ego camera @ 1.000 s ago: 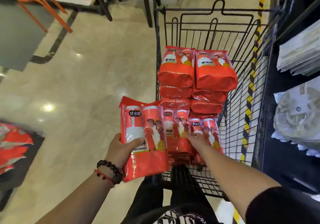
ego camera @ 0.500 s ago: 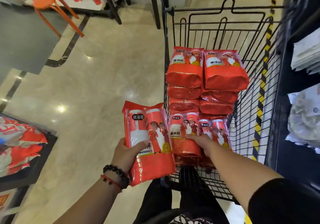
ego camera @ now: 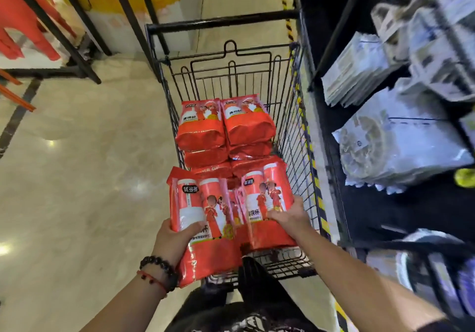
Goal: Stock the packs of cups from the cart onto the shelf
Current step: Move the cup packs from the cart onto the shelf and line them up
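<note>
My left hand [ego camera: 177, 239] grips a red pack of cups [ego camera: 205, 218] by its lower left side, held over the near left edge of the black wire cart [ego camera: 295, 115]. My right hand [ego camera: 290, 216] grips a second red pack [ego camera: 262, 198], lifted above the near end of the cart. Farther in the cart, several more red packs [ego camera: 223, 128] lie stacked in two columns. The black shelf [ego camera: 365, 210] stands directly right of the cart.
On the shelf lie clear-wrapped stacks of plates [ego camera: 393, 146] and flat white packs [ego camera: 359, 72]. A yellow-black striped line [ego camera: 311, 156] runs along the floor by the shelf base. A black rack [ego camera: 64, 41] with red items stands far left. Glossy beige floor [ego camera: 77, 177] lies to the left.
My right hand has lifted a second pack out of the cart's near end. The left hand's pack stays held. The view has swung right, showing more of the shelf.
</note>
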The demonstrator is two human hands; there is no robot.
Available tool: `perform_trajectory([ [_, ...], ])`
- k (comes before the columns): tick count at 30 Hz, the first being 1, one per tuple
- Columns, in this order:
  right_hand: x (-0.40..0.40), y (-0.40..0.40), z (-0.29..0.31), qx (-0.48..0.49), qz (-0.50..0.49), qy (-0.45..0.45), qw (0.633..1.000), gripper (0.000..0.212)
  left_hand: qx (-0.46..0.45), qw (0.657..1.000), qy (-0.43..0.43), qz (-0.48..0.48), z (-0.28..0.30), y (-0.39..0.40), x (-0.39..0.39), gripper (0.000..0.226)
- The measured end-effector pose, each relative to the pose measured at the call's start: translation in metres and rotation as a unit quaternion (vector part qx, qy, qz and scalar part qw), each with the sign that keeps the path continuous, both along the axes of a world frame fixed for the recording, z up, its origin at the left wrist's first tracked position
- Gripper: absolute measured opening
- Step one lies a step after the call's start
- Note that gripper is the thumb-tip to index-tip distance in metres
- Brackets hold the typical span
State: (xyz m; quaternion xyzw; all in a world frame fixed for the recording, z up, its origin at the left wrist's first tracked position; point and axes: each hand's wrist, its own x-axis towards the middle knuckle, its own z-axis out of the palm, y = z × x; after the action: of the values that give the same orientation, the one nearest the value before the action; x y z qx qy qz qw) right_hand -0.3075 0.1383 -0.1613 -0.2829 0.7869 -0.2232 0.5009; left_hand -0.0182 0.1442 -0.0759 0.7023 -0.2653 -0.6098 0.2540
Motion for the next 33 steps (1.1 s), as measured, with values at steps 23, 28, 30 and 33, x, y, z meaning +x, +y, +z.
perform_trajectory([
  [23,0.023,0.351,0.137,-0.175,-0.501,0.157,0.833,0.085,-0.172,0.880,0.066,-0.437,0.052,0.097,-0.125,0.064],
  [28,0.025,0.448,0.152,-0.191,-0.587,0.177,0.766,0.086,-0.220,0.818,0.094,-0.522,0.085,0.180,-0.176,0.031],
  [30,0.027,0.489,0.157,-0.194,-0.616,0.186,0.740,0.081,-0.239,0.791,0.100,-0.555,0.098,0.219,-0.193,0.030],
  [33,0.033,0.556,0.159,-0.187,-0.654,0.188,0.708,0.082,-0.232,0.763,0.119,-0.592,0.096,0.271,-0.221,0.033],
])
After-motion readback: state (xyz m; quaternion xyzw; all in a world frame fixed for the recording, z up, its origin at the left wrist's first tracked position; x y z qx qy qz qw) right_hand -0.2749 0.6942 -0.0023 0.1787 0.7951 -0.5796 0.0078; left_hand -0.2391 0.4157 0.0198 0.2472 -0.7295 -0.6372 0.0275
